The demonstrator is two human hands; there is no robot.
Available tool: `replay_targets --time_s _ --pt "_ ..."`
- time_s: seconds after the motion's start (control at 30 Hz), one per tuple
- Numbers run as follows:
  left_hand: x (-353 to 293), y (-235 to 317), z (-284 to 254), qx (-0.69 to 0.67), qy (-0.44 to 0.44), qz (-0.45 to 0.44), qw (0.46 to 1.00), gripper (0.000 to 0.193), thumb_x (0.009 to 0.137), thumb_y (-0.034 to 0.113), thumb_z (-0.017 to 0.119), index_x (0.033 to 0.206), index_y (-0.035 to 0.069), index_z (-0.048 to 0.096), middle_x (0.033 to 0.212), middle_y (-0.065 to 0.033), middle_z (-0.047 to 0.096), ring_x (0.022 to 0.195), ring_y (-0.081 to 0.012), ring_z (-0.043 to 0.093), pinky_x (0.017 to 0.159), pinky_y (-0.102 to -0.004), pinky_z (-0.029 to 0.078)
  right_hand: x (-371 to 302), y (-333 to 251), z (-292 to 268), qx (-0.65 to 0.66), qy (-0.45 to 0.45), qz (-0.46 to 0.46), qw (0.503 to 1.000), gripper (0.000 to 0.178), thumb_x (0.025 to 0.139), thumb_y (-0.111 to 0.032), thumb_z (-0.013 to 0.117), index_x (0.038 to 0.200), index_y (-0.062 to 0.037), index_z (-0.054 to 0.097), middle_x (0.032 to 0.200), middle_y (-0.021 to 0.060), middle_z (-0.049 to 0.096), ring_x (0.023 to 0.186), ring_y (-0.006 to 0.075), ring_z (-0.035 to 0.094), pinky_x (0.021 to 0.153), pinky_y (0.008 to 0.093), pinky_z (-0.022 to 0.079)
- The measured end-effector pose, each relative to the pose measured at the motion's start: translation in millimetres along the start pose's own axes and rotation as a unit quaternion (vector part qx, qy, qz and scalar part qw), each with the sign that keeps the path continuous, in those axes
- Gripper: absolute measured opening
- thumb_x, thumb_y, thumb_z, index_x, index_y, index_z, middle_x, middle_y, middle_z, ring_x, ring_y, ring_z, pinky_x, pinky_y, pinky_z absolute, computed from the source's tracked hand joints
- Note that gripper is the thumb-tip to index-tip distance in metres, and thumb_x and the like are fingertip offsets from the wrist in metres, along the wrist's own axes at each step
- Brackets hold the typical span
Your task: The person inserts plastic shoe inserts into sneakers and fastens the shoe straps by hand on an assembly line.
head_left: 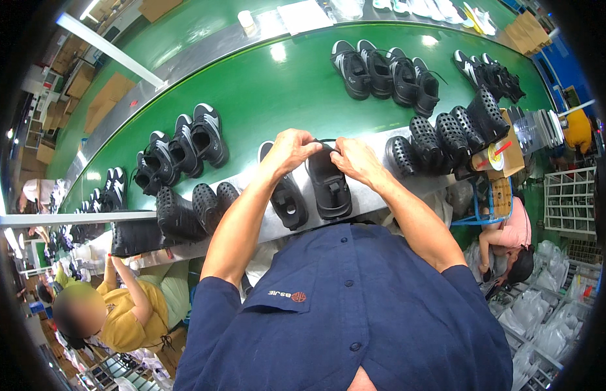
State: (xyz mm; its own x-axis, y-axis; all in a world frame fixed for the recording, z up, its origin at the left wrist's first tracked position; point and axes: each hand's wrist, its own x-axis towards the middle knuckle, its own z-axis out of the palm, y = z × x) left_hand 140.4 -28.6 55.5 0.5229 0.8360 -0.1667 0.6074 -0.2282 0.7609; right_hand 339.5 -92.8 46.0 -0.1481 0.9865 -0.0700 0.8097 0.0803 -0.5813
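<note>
Factory floor, green conveyor belt (264, 85) curving across the upper frame, with a pale metal table (371, 195) running along its near edge through the middle. At centre frame, left hand (291, 151) and right hand (356, 159) meeting over a black sandal (329, 186) resting on the table; fingers of both pinched on the strap (327, 144) at its far end, closed tight around it. Just left of it, touching or nearly so, a second black sandal (286, 195), lying flat, untouched. Bare forearms rising from the lower frame, out of a dark blue buttoned shirt (342, 313).

Right of centre, a row of black perforated clogs (439, 137) tipped on edge along the table, leaning toward a small cardboard box (505, 153). Left of centre, more black clogs (185, 208) on the table. On the belt, black sneakers with white trim (384, 68) in the upper middle, another cluster (182, 143) at left, more (488, 72) at upper right.

Lower left, a co-worker in a yellow shirt (130, 313), one arm raised toward the table. Lower right, another person in a pink top (514, 228), bending down beside clear plastic bags (550, 313). Cardboard cartons (107, 98) stacked beyond the belt at upper left.
</note>
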Motion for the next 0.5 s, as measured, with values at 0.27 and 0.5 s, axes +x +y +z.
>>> replay_targets --time_s 0.27,0.5 --pt "23.4 -8.5 3.3 -0.095 -0.055 -0.050 0.993 0.026 0.093 0.024 0.067 0.085 -0.001 0.070 0.065 -0.0036 0.061 0.059 -0.0116 0.056 0.056 -0.0297 0.045 10.2 4.4 -15.3 0.004 -0.045 -0.026 0.999 0.027 0.083 -0.021 0.064 0.082 0.0054 0.064 0.082 0.0287 0.067 0.082 0.0466 0.066 0.075 0.0525 0.053" --pt "-16.8 -2.2 18.1 -0.124 -0.030 -0.044 0.991 0.024 0.089 0.021 0.067 0.089 -0.003 0.071 0.067 -0.0085 0.067 0.062 -0.0152 0.063 0.061 -0.0325 0.050 -49.7 29.9 -14.1 0.070 0.050 -0.082 0.993 0.032 0.092 -0.026 0.067 0.112 -0.0028 0.060 0.095 0.0208 0.068 0.095 0.0398 0.066 0.082 0.0484 0.053"
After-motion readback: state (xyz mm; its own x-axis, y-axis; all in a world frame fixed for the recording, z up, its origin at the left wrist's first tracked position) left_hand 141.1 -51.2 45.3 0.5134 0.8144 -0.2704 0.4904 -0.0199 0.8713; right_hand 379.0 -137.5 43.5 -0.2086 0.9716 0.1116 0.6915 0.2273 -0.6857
